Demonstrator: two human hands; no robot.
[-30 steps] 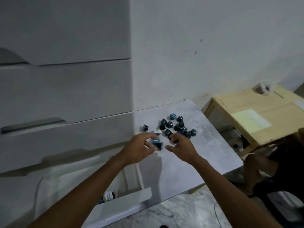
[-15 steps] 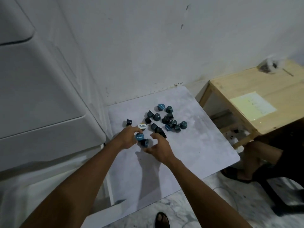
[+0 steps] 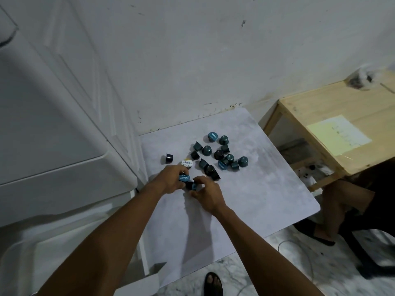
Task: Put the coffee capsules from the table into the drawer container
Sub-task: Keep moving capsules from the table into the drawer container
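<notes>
Capsules by the count: about eighteen coffee capsules (image 3: 223,140), including the two in hand, on one grey marbled table (image 3: 267,199). Most are teal or black and bunched in a single cluster toward the wall. One black capsule (image 3: 167,158) lies apart to the left. One white-lidded capsule (image 3: 186,163) sits just beyond the knuckles, its two lines of print too small to read. The left hand (image 3: 171,181) curls its fingers round a blue-lidded capsule (image 3: 183,178), whose white brand wording is unclear. The right hand (image 3: 207,194) pinches a second capsule (image 3: 191,186), tipped on its side, between thumb and fingertips. One white drawer unit (image 3: 53,171) stands left of the table. At right, one wooden side table (image 3: 320,103) bears one pale yellow sheet (image 3: 337,135) with faint, unreadable marks.
</notes>
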